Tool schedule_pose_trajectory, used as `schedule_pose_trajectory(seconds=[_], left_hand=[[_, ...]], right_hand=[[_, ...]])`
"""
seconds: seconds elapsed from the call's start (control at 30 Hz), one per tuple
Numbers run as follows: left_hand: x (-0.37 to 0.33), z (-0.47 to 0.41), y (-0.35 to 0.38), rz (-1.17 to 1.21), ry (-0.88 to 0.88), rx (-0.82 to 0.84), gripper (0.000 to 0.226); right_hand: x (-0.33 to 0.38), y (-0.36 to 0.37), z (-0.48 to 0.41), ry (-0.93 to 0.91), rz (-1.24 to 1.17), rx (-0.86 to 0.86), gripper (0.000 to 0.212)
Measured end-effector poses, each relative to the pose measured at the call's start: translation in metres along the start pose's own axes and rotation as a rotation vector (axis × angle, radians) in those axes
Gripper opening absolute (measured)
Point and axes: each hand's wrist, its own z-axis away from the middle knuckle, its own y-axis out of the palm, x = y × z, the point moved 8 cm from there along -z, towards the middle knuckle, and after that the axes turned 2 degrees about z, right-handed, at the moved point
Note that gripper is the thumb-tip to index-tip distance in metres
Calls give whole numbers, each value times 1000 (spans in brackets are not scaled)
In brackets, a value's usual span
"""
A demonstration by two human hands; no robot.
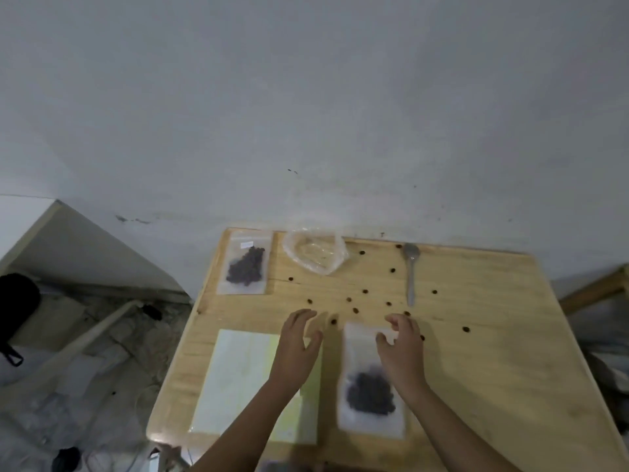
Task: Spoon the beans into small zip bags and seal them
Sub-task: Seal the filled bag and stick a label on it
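- A plain room in a home, with one corner serving as a makeshift work spot.
- A small bare wooden table is pushed against a scuffed, stained grey wall.
- An ordinary spoon and loose beans lie on the tabletop.
- To the left, the floor holds blurred pale clutter, a wooden stick and a black bag.

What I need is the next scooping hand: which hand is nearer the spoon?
Right. The right hand is just short of the spoon, near its handle end; the left hand is farther to the left, beyond the filled bag.
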Motion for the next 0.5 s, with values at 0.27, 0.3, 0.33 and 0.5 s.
schedule_pose_trajectory(seconds=[0.27, 0.3, 0.33, 0.5], left_hand=[[-9, 58, 78, 13, -146, 198, 53], [-8, 62, 86, -12, -169, 219, 54], [-8, 64, 91, -32, -178, 225, 56], [-12, 67, 99, -22, -175, 165, 60]], right_hand=[[-68, -3, 40, 77, 42, 137, 31], [-70, -2, 42, 73, 27, 138, 28], [-70, -2, 44, 64, 13, 137, 27], [-69, -6, 49, 32, -42, 105, 23]])
